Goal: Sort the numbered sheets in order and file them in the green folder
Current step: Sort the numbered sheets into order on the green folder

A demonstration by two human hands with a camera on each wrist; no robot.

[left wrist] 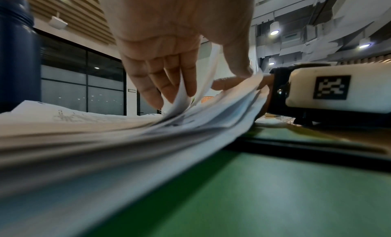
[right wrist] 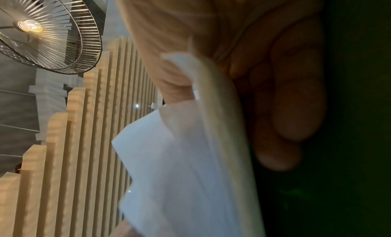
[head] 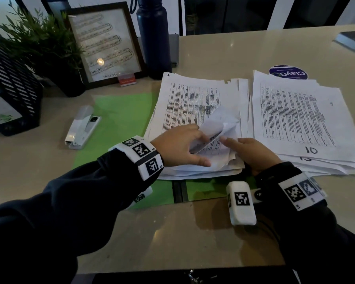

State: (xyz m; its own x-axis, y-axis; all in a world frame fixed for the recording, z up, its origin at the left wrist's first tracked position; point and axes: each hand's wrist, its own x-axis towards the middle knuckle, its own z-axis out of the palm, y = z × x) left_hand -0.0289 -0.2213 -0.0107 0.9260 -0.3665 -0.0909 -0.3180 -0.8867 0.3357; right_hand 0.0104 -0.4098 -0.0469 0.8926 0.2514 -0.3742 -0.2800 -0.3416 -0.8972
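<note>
Item 1. Left hand (head: 180, 147): reaches in from the lower left in a dark sleeve with a marker-printed wristband. It lies palm down over the near edge of the left stack of sheets (head: 195, 103). Its fingers (left wrist: 186, 73) are bent round a few lifted page corners; the thumb (head: 201, 160) runs along the stack's near edge. The left wrist view shows one sheet caught between the fingers.

Item 2. Right hand (head: 252, 150): comes in from the lower right, same dark sleeve and band, with a white marker block hanging at the wrist. The forefinger (head: 228, 140) points left at the raised, curled corners. The right wrist view shows the thumb above the sheet edges and curled fingers below, pinching them.

Item 3. Left stack of sheets: printed tables, loosely fanned, lying on the open green folder (head: 121, 119) on the tabletop (head: 234, 52). Near right corner lifted and curled between both hands.

Item 4. Right stack of sheets (head: 299, 119): just beside the first stack, also fanned. Top sheet hand-marked "10", seen upside down; the number on the sheet beneath is partly hidden.

Item 5. Stapler (head: 81, 129): white, resting on the folder's left edge.

Item 6. Far left of the tabletop: dark bottle (head: 153, 37), framed picture (head: 105, 44), potted plant (head: 43, 42), black mesh file tray (head: 12, 85).

Item 7. Round blue sticker (head: 288, 72): beyond the right stack, partly covered by it.
</note>
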